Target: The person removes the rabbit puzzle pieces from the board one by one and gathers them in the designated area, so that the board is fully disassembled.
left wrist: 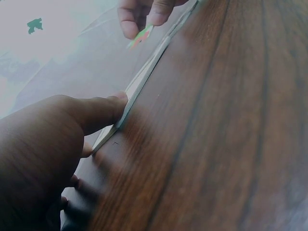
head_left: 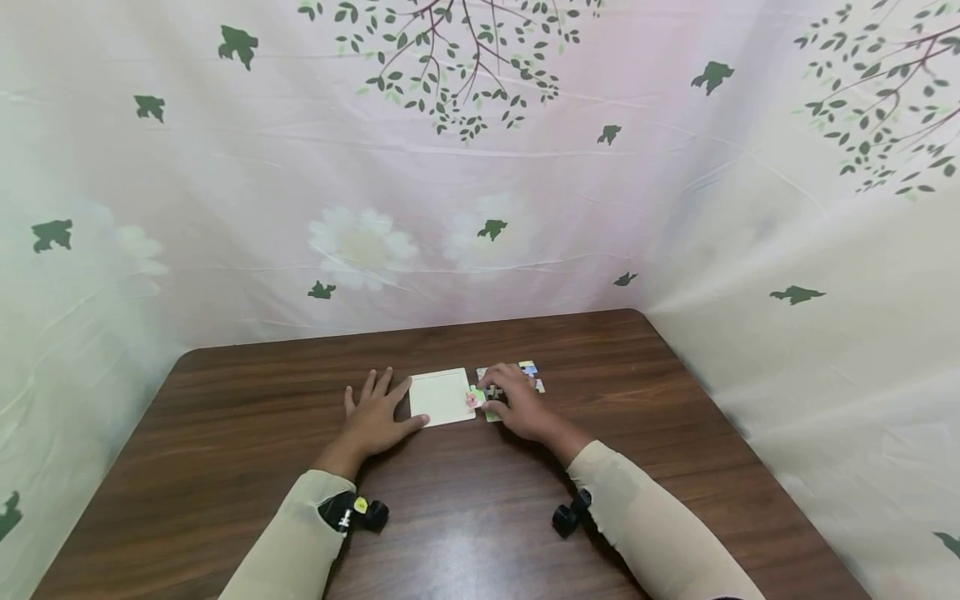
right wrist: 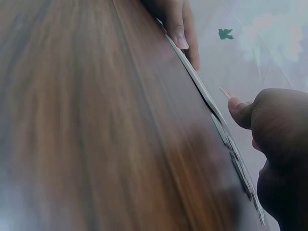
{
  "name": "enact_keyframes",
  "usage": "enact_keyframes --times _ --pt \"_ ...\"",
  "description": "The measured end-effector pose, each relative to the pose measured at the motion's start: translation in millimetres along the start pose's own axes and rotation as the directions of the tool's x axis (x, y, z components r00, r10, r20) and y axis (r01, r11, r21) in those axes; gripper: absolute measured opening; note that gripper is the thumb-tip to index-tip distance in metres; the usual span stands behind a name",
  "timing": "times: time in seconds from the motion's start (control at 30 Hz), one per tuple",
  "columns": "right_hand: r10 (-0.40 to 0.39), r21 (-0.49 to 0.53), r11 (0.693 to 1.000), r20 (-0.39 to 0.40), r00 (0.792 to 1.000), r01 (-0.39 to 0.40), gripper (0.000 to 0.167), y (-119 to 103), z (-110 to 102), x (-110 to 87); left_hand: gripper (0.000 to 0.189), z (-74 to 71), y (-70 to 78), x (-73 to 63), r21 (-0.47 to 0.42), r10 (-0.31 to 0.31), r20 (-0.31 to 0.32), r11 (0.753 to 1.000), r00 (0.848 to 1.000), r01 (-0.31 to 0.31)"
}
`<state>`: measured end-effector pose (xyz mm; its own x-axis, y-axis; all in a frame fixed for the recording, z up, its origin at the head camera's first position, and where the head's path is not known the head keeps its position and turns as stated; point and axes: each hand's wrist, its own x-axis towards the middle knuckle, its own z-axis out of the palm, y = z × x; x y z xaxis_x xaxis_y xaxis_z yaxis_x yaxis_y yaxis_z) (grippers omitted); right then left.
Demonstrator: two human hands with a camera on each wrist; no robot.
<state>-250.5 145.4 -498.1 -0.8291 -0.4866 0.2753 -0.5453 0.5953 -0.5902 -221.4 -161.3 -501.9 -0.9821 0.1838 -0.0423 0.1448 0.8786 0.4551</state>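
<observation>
A pale, shallow puzzle tray (head_left: pixel 442 397) lies on the table before me. My left hand (head_left: pixel 375 422) rests at its left side, fingers spread, with the thumb on the near left corner. The left wrist view shows that thumb on the tray's edge. My right hand (head_left: pixel 519 404) pinches a small green and pink jigsaw piece (head_left: pixel 474 397) over the tray's right edge. In the right wrist view the piece (right wrist: pixel 225 92) shows edge-on, raised above the tray. Beneath the right hand lie several other jigsaw pieces (head_left: pixel 529 369), partly hidden by it.
The dark wooden table (head_left: pixel 465 517) reaches back to a printed cloth (head_left: pixel 420 183) with leaves, birds and flowers. More cloth hangs along the right and left sides. A small black device is strapped to each wrist.
</observation>
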Motion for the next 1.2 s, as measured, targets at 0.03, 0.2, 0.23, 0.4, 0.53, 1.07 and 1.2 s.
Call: enact_keyframes --times 0.03,0.2,0.23,0.4,0.53,1.07,1.2 --pt "0.004 0.001 1.0 -0.004 1.0 -0.004 0.025 1 -2 -1.5 0.095 0.0 0.2 -0.1 0.0 0.0 0.001 1.0 1.0 0.0" --pt "0.024 0.042 0.999 -0.022 0.999 -0.023 0.025 9 -10 -9.1 0.095 -0.3 0.9 0.5 0.002 0.003 0.001 1.0 1.0 -0.003" --pt "0.027 0.044 0.999 -0.026 0.999 -0.026 0.026 10 -12 -10.9 0.094 -0.5 1.0 0.6 0.002 0.003 0.0 1.0 1.0 -0.003" --pt "0.054 0.036 0.998 -0.034 0.998 -0.053 0.028 17 -21 -19.5 0.094 -1.1 0.8 0.7 0.002 0.007 -0.005 1.0 1.0 -0.007" --pt "0.077 0.046 0.996 -0.041 0.996 -0.076 0.028 22 -28 -25.4 0.094 -0.7 0.2 0.8 0.003 0.006 -0.005 1.0 1.0 -0.006" --pt "0.167 0.024 0.986 -0.061 0.984 -0.166 0.023 47 -48 -47.5 0.094 0.0 -1.4 2.4 0.02 0.006 -0.003 1.0 1.0 -0.006" --pt "0.186 0.022 0.982 -0.06 0.981 -0.185 0.021 52 -52 -51.8 0.094 -0.6 -1.2 1.9 0.015 0.002 0.003 1.0 1.0 -0.002"
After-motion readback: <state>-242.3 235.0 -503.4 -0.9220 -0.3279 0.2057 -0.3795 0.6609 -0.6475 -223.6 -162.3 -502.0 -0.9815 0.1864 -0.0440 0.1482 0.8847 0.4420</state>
